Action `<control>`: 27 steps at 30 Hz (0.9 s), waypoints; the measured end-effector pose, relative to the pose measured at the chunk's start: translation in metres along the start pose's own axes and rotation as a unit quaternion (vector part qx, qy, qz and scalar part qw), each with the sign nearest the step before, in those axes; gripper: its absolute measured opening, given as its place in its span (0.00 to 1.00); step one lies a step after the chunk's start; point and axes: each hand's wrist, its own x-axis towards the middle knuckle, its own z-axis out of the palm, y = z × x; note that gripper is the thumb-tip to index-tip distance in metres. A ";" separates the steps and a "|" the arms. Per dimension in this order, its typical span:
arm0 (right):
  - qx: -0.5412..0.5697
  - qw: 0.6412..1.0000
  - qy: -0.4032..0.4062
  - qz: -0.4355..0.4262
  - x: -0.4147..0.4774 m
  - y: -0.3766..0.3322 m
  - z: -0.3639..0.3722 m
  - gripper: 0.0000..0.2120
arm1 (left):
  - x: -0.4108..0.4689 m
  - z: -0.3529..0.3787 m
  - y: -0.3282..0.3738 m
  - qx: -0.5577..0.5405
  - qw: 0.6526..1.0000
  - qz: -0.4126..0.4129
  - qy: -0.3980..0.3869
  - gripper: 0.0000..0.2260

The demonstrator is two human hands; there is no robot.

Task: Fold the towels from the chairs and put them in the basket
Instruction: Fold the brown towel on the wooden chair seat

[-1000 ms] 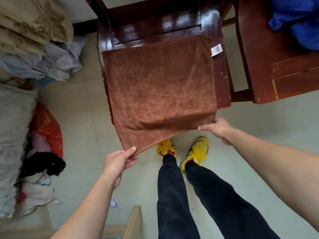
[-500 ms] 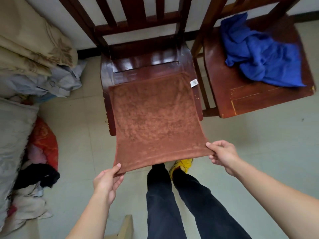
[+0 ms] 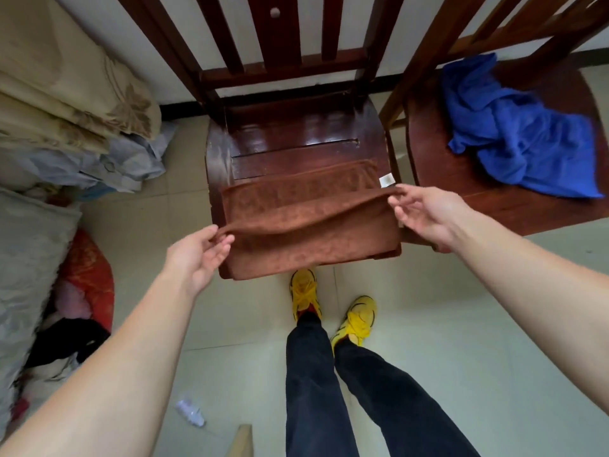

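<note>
Folded bedding (image 3: 66, 103) is piled at the far left, with a red cloth (image 3: 89, 278) below it on the floor. The left hand (image 3: 194, 255) pinches the brown towel (image 3: 306, 225) at its left corner, thumb against curled fingers, above the front left corner of the dark chair seat (image 3: 296, 140). The towel lies doubled over the seat's front half, its upper layer raised in a sagging edge between both hands. The right hand (image 3: 425, 212) pinches the opposite corner at the seat's right edge, just beside the white tag (image 3: 386, 180). A crumpled blue towel (image 3: 524, 136) lies on the neighbouring chair seat (image 3: 461, 179), toward its back and right edge.
</note>
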 end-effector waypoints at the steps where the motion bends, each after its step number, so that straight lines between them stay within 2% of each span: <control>1: -0.034 0.999 0.004 -0.020 0.008 -0.006 0.010 0.11 | 0.011 0.005 0.008 0.010 1.000 0.005 0.000 0.05; 3: -0.119 0.990 0.047 -0.066 0.023 -0.016 0.031 0.06 | 0.030 0.016 0.019 0.059 0.998 0.030 0.006 0.03; 4: -0.162 0.980 0.077 -0.089 0.031 -0.020 0.037 0.07 | 0.037 0.021 0.022 0.101 0.993 0.053 0.019 0.04; 8: -0.271 0.944 0.145 -0.122 0.065 -0.030 0.054 0.05 | 0.067 0.036 0.034 0.298 0.938 0.150 0.092 0.09; 12: -0.325 0.918 0.192 -0.125 0.097 -0.032 0.055 0.07 | 0.100 0.042 0.046 0.358 0.904 0.184 0.145 0.07; 14: -0.361 0.900 0.217 -0.115 0.106 -0.031 0.050 0.07 | 0.109 0.050 0.049 0.360 0.904 0.185 0.140 0.08; 17: -0.454 0.846 0.243 -0.137 0.097 -0.030 0.048 0.08 | 0.111 0.061 0.051 0.325 0.916 0.195 0.130 0.08; 19: -0.524 0.785 0.251 -0.216 0.082 -0.027 0.055 0.07 | 0.110 0.063 0.049 0.328 0.902 0.242 0.143 0.06; 20: -0.532 0.769 0.243 -0.258 0.075 -0.022 0.062 0.08 | 0.107 0.064 0.044 0.347 0.891 0.263 0.127 0.05; 21: -0.524 0.770 0.223 -0.288 0.069 -0.017 0.071 0.08 | 0.102 0.066 0.036 0.370 0.882 0.276 0.095 0.05; 23: -0.490 0.812 0.139 -0.286 0.065 0.003 0.092 0.06 | 0.095 0.070 0.013 0.422 0.870 0.255 0.012 0.06; 25: -0.440 0.876 0.028 -0.193 0.067 0.023 0.108 0.04 | 0.088 0.068 -0.011 0.449 0.873 0.188 -0.045 0.06; 27: -0.368 0.926 -0.029 -0.083 0.071 0.030 0.109 0.03 | 0.085 0.057 -0.027 0.431 0.893 0.129 -0.032 0.07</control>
